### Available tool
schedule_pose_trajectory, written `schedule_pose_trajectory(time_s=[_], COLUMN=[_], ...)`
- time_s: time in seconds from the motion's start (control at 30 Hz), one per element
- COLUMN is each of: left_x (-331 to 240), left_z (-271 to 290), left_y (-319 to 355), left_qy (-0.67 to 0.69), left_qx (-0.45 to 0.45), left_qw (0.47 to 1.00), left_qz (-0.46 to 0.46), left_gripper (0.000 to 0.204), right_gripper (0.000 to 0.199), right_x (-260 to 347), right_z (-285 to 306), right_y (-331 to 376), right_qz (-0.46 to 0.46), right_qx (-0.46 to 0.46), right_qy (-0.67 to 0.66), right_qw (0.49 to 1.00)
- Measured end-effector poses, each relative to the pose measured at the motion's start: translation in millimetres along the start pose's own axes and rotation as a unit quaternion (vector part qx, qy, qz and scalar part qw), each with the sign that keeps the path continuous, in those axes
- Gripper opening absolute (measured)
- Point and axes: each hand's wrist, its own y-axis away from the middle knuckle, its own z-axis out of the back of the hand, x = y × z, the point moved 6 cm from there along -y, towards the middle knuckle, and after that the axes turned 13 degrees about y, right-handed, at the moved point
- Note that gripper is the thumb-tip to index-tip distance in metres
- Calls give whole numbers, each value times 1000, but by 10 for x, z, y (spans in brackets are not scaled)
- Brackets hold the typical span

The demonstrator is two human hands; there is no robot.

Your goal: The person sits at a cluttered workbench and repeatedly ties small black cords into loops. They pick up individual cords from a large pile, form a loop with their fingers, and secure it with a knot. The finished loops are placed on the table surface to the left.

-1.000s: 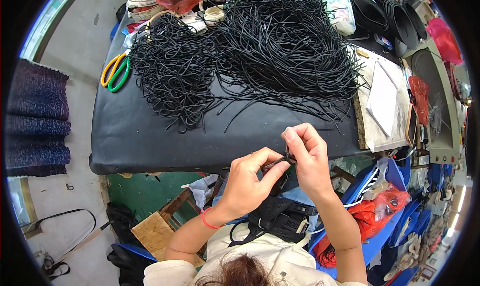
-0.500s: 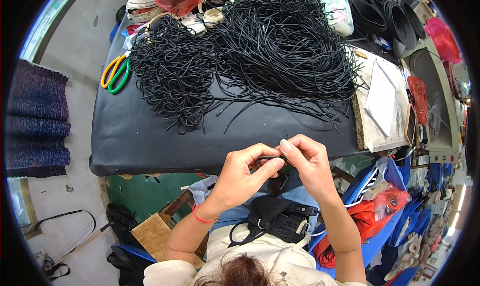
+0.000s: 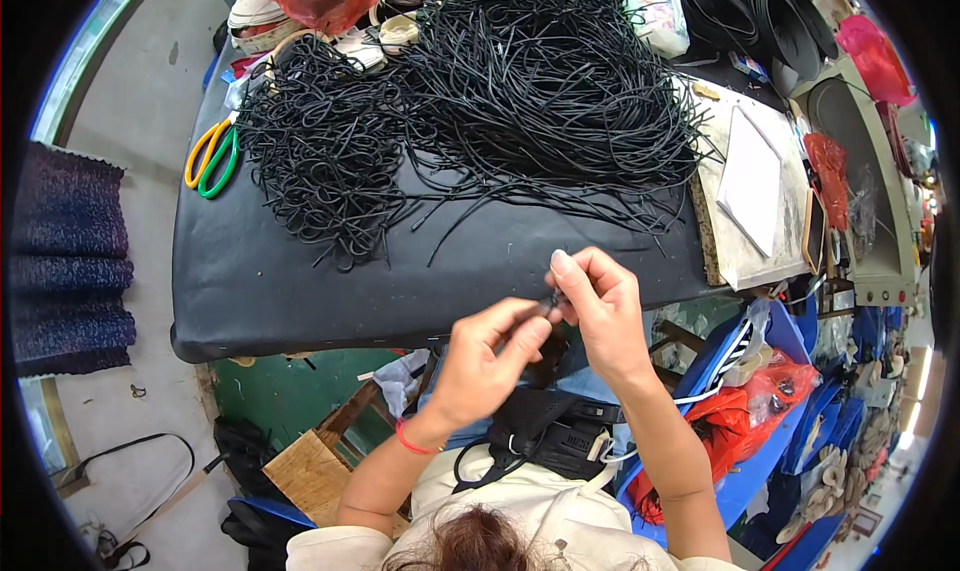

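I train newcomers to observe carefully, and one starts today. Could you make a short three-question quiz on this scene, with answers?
1. Multiple choice: what do the fingers of the left hand and right hand hold between them?
A) a red plastic bag
B) a dark cord-like piece
C) a wooden board
2. True or false: the handles of the yellow-and-green scissors lie left of the smaller heap of black cords.
3. Fill in the blank: seen from the person's side, the white sheet lies toward the ____ end of the black-covered table.

Key: 1. B; 2. True; 3. right
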Motion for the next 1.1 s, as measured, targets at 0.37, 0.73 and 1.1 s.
schedule_pose_trajectory(time_s=[0.37,0.73,1.1], left_x=[-124,-36,-214], left_z=[64,45,74], left_y=[-61,-37,-168], left_qy=[26,80,270], left_qx=[-34,-89,-57], left_qw=[998,993,961], left_qz=[-36,-21,17], left_gripper=[19,21,18], right_gripper=[14,16,9], right_x=[114,74,259], right_z=[16,-27,60], right_y=[172,264,410], right_qz=[36,106,84], right_qx=[103,65,-17], right_qy=[30,103,52], right_qw=[994,987,995])
